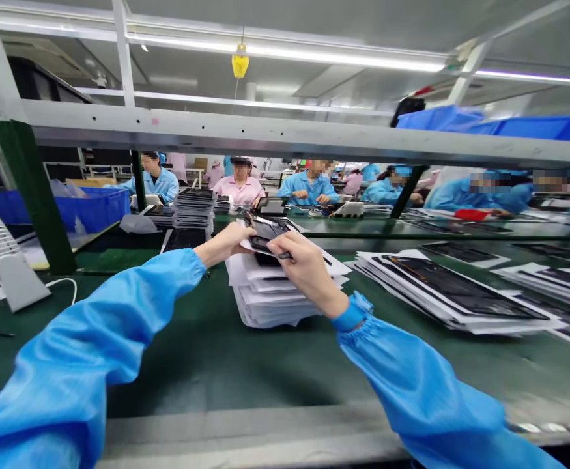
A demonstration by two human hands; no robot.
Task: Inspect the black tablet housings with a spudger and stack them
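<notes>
Your blue sleeves (84, 352) lead to a black phone panel (265, 229), long axis running far-left to near-right, gripped by the closed fingers of your left hand (221, 244) and right hand (305, 270), above a stack of white sheets (265, 296) on the green bench (206, 352).

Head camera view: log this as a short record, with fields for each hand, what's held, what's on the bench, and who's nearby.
Left hand: gripping one end of the held item
Right hand: gripping the other end
Held item: dark screen panel, with a white sheet beneath it
Below hands: stack of white sheets
To the right: pile of dark panels on white sheets
Bench surface: green mat
Far left: blue bin
Nearby: co-workers in blue smocks and a pink smock
</notes>
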